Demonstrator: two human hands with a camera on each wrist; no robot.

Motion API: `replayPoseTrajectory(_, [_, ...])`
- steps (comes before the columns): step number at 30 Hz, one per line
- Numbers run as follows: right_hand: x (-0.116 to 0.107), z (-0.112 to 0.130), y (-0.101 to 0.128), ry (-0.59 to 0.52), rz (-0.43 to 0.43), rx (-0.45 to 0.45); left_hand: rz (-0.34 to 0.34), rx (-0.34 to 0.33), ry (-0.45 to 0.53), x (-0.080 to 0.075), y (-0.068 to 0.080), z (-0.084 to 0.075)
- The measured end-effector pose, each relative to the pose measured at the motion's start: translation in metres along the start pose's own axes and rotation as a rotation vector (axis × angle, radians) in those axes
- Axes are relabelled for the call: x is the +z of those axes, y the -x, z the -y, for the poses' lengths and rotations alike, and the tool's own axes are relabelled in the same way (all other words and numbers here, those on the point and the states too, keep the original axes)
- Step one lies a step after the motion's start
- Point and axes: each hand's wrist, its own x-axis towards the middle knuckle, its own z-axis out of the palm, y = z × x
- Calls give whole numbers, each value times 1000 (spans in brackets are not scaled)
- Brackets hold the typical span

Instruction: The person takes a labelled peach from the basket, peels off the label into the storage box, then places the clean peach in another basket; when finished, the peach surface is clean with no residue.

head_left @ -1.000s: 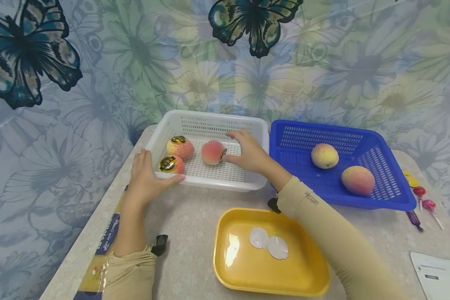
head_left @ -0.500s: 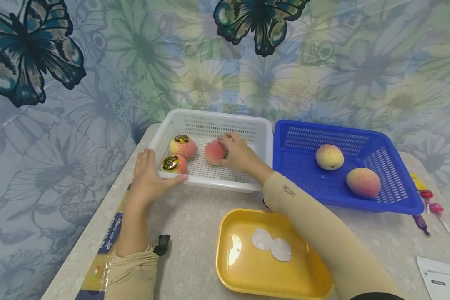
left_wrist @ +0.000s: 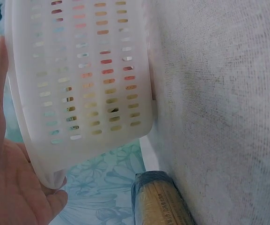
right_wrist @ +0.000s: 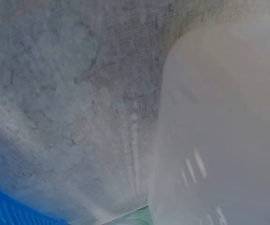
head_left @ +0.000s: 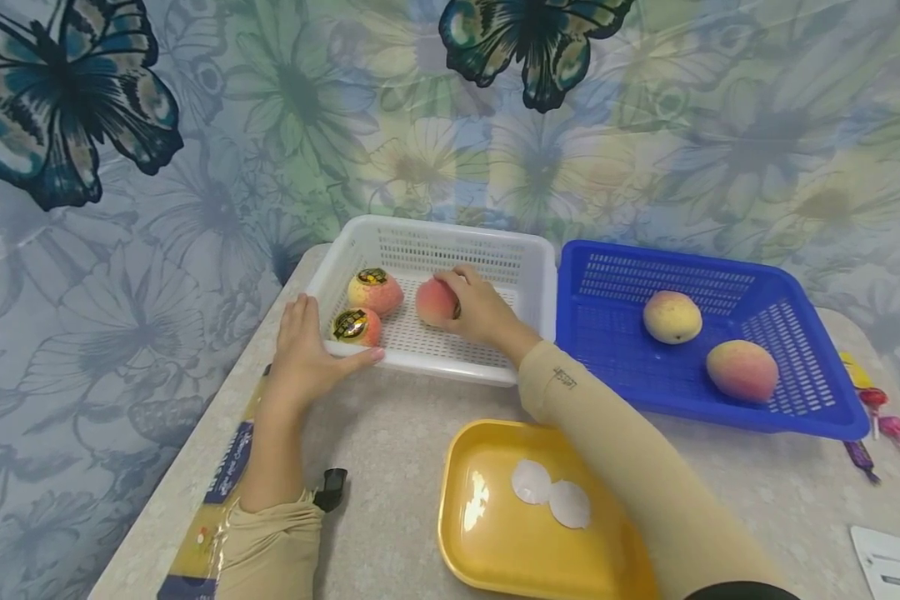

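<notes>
In the head view, my right hand [head_left: 483, 312] reaches into the white plastic basket [head_left: 450, 369] and grips a pink peach [head_left: 431, 301] from its right side. To the left of that fruit lie two more peaches with black-and-gold stickers, one towards the back [head_left: 375, 292] and one nearer the front [head_left: 356, 327]. My left hand [head_left: 300, 354] holds the basket's front left corner, its thumb along the front rim. The left wrist view shows fingertips [left_wrist: 56, 201] at the corner below the rim. Neither hand nor peach shows in the right wrist view.
A blue basket [head_left: 735, 419] with two peaches [head_left: 672, 317] stands close on the right. In front is a yellow tray [head_left: 510, 558] bearing two round white stickers [head_left: 550, 492]. Lollipops [head_left: 892, 427] lie far right; a long printed packet [head_left: 228, 467] lies by my left forearm.
My right hand has moved left from beside the pink peach and taken hold of it. The left hand stays at the basket corner. The whole head view has shifted slightly.
</notes>
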Motion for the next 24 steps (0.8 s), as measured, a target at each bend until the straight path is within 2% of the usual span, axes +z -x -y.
replayPoseTrajectory(7, [4,0,-7,-62,41,0,-16,2,-3,0,1,-1])
replayPoseTrajectory(24, [8,-2,-16,-102,23,-20,5,-15,-3,0,2,-2])
